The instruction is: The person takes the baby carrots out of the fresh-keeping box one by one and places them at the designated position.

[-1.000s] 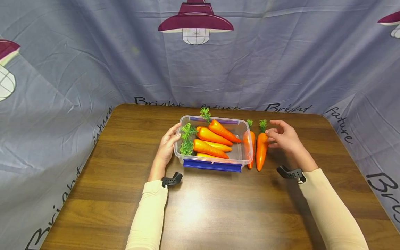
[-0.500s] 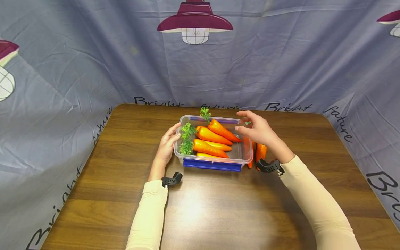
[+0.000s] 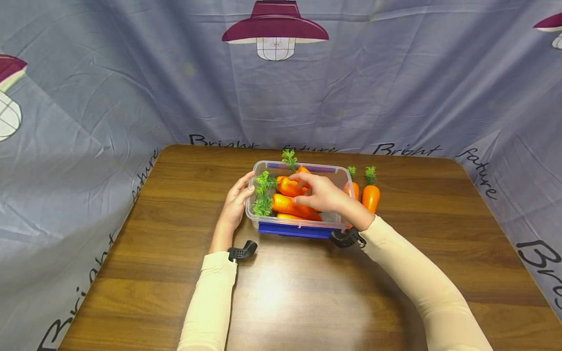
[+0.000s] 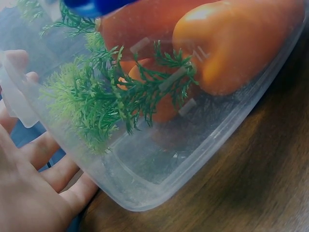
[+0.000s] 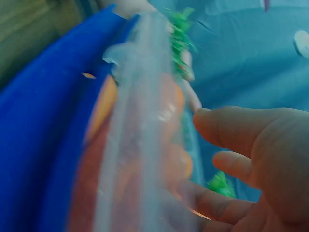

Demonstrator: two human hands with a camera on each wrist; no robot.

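Only the head cam's showing the whole clear box (image 3: 331, 173), sitting mid-back on the brown table (image 3: 145, 253), w/ loose carrots (image 3: 371, 196) lying just past its R end. L wrist cam's giving a close look at green leafy tops (image 4: 96, 96) resting nr the see-thru end wall, plus a clear flap (image 4: 21, 108) hanging there. R wrist pic's blurry, but it's showing the blue clip (image 5: 43, 125) up close along the box's front. Counting up: 1 box, at least 4 inside carrots (image 3: 287, 205) (can't tell if more are hiding), 2 loose ones, 3 leafy tops showing in the box, 2 black wrist mounts (image 3: 243, 251) and 3 lamp pics (image 3: 275, 30) on the gray cloth (image 3: 131, 87). L hand (image 3: 234, 204) is resting on the box's L end, thumb and fingers spreading apart w/ tips touching the wall. R hand (image 3: 327, 195) is hanging over the inside carrots, fingers bending a bit, w/ a wide gap btwn thumb and pointer; it's holding nothing we can see, and can't tell if it's touching a carrot.
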